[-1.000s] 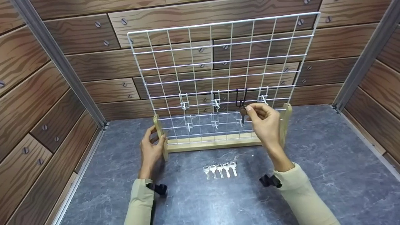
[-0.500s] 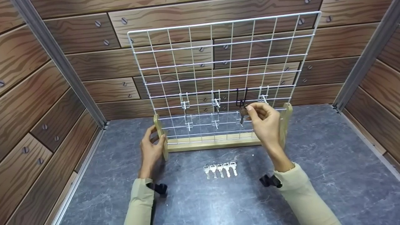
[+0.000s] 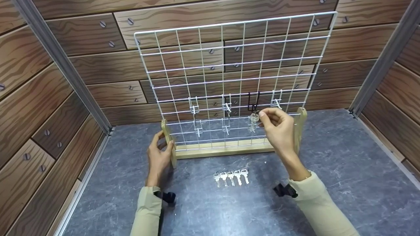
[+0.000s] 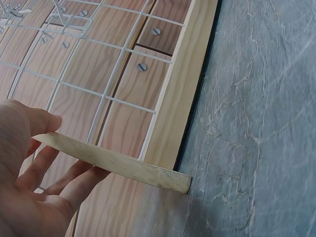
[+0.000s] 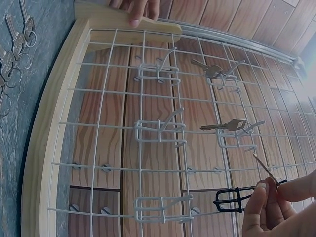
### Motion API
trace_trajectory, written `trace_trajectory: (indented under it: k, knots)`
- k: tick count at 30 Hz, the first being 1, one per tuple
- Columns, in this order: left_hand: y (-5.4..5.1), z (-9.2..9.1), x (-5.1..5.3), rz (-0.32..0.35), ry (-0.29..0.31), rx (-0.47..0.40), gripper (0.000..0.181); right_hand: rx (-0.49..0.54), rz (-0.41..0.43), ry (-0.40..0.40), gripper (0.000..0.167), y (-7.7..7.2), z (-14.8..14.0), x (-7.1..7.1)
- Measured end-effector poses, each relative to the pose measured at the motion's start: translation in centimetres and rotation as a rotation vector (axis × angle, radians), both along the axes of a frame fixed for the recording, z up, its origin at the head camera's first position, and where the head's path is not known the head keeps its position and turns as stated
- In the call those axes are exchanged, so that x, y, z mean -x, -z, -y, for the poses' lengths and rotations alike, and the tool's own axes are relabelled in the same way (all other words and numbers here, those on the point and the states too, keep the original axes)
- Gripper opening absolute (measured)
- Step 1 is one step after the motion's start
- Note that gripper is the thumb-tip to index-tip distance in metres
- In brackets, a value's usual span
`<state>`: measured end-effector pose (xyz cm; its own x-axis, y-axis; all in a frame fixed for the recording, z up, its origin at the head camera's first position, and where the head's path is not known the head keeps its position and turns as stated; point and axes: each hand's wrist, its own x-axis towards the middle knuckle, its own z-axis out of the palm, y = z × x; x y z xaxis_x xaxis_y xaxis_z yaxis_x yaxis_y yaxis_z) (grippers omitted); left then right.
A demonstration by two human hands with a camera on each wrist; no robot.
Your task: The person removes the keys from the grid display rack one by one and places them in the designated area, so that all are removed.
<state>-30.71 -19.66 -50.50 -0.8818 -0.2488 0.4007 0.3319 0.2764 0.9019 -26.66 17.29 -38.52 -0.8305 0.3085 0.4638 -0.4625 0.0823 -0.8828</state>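
My right hand [image 3: 279, 129] pinches a small key [image 3: 253, 118] near its ring, just below a black hook [image 3: 248, 102] on the white wire grid [image 3: 232, 78]. In the right wrist view the key [image 5: 265, 167] appears nearly edge-on. The fingertips hide part of the ring and the black hook's tip, so I cannot tell whether the ring is on it. With thumb and fingers on opposite sides, my left hand [image 3: 159, 158] holds the stand's left wooden upright [image 4: 118, 165]. Two other keys hang on white hooks in the right wrist view, an upper key [image 5: 215, 72] and a lower key [image 5: 236, 125].
Several silver keys [image 3: 231, 178] with rings lie in a row on the grey tabletop [image 3: 210, 206] before the stand. More white hooks [image 3: 198, 130] line the lower grid. A wooden base bar [image 3: 226, 150] joins the uprights. Wood-patterned walls [image 3: 183, 19] enclose the back and sides.
The key in my right fingers has turned, from a dark look to a bright, shiny face. Both hands stay in almost the same places.
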Motion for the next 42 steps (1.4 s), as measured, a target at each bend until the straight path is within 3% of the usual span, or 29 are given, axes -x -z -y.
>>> trace_trajectory:
  k: [16, 26, 42]
  knots:
    - [0.0, 0.0, 0.1, -0.008, 0.006, -0.014, 0.047, -0.033, -0.019, -0.047, 0.01, -0.2, -0.8, -0.8]
    - [0.3, 0.2, 0.1, -0.046, 0.019, -0.024, 0.047, -0.075, 0.042, -0.175, 0.007, -0.1, -1.5, -1.4]
    - [0.0, -0.1, 0.0, -0.015, 0.014, -0.009, 0.048, -0.128, 0.094, -0.211, 0.007, 0.8, -2.4, -1.6]
